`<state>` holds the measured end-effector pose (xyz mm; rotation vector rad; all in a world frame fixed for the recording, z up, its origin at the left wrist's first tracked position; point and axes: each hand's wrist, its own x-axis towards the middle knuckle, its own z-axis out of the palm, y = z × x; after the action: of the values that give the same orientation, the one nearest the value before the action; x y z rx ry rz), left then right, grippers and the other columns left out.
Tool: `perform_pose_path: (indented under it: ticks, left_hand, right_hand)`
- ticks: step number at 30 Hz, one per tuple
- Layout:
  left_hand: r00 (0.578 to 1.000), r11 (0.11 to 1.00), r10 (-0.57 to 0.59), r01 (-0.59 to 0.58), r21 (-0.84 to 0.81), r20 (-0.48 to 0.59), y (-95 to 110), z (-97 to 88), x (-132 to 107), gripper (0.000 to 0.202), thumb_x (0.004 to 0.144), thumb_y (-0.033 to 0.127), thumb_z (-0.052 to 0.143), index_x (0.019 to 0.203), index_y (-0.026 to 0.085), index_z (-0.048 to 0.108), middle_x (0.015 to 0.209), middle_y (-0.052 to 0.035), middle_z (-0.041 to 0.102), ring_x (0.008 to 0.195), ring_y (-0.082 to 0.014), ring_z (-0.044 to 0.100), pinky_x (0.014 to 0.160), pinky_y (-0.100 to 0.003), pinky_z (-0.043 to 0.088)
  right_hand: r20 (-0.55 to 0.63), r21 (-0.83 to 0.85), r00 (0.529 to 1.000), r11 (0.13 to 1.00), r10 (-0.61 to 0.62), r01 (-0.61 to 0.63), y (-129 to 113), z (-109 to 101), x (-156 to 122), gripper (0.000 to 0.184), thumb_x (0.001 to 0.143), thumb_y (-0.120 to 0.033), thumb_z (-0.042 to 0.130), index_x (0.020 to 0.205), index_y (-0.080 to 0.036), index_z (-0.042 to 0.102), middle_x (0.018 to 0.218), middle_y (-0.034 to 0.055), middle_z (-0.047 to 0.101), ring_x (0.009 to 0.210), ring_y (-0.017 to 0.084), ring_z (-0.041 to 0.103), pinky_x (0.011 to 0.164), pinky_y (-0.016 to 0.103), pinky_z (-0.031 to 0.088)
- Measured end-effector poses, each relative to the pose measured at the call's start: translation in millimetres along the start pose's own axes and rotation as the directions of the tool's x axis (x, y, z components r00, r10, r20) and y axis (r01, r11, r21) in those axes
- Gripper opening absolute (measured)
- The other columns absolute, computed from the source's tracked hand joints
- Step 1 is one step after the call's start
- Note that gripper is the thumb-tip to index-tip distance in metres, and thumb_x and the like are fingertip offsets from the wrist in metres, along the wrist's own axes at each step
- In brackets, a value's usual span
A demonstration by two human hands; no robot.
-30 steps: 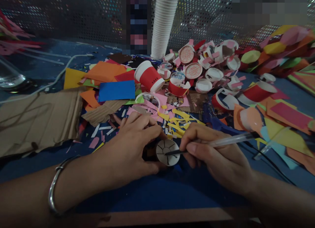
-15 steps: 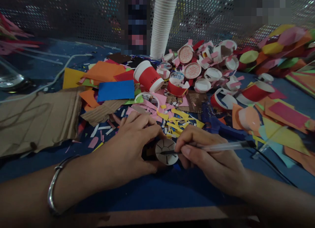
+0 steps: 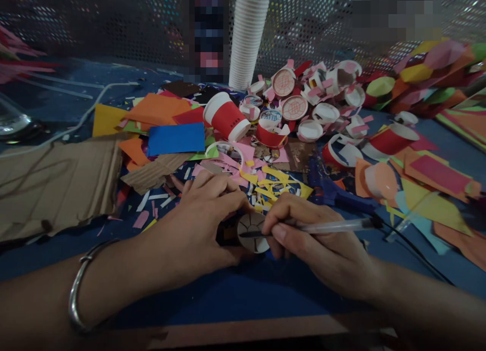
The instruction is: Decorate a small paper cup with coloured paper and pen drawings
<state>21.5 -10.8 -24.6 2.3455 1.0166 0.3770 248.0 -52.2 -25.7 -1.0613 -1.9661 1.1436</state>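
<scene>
My left hand (image 3: 197, 224) is curled around a small cut paper cup (image 3: 251, 231) lying on its side on the blue table, its round white base with drawn spoke lines facing me. My right hand (image 3: 322, 247) pinches a clear pen (image 3: 334, 225), whose dark tip rests across the middle of that base. A silver bangle (image 3: 78, 290) circles my left wrist.
Brown cardboard (image 3: 53, 184) lies at the left. Coloured paper sheets and scraps (image 3: 176, 137) cover the middle. Red cups (image 3: 227, 116), cut cup bases (image 3: 294, 107) and a tall white cup stack (image 3: 248, 35) stand behind. A black cable (image 3: 413, 250) runs at the right.
My right hand and the pen have slid a little left, so the pen tip now reaches further across the cup base. The left hand keeps its hold.
</scene>
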Motion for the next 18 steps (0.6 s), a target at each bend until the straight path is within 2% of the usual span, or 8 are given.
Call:
perform_pose_path:
  ticks: [6, 13, 18]
  left_hand:
    - [1.0, 1.0, -0.011, 0.011, -0.003, 0.007, 0.2, -0.6, -1.2, 0.026, 0.077, 0.037, 0.081, 0.098, 0.025, 0.069, 0.11, -0.0035, 0.059, 0.11, -0.0295, 0.047, 0.093, -0.046, 0.04]
    - [1.0, 1.0, 0.006, -0.006, 0.001, -0.006, -0.5, 0.7, -0.7, 0.025, 0.079, 0.039, 0.08, 0.095, 0.024, 0.068, 0.109, -0.0038, 0.06, 0.11, -0.0296, 0.048, 0.092, -0.046, 0.041]
    - [1.0, 1.0, -0.013, 0.013, 0.004, 0.01, 1.3, -0.8, 0.0, 0.028, 0.077, 0.038, 0.081, 0.098, 0.024, 0.07, 0.11, -0.0046, 0.061, 0.111, -0.0304, 0.049, 0.094, -0.047, 0.041]
  right_hand:
    - [-0.031, -0.053, 0.999, 0.998, 0.013, -0.015, 1.7, -0.5, -1.7, 0.017, 0.1, -0.013, 0.048, 0.094, -0.022, 0.061, 0.076, -0.0026, 0.063, 0.062, 0.011, 0.058, 0.061, 0.026, 0.045]
    - [0.014, -0.042, 1.0, 0.999, -0.013, 0.014, -0.1, -0.9, -1.5, 0.016, 0.103, -0.014, 0.048, 0.098, -0.021, 0.061, 0.078, -0.003, 0.063, 0.064, 0.009, 0.059, 0.061, 0.024, 0.046]
    - [-0.038, -0.088, 0.999, 0.996, -0.026, 0.022, 0.9, -1.8, -1.0, 0.018, 0.1, -0.012, 0.048, 0.093, -0.022, 0.061, 0.076, -0.0025, 0.063, 0.062, 0.01, 0.059, 0.06, 0.026, 0.045]
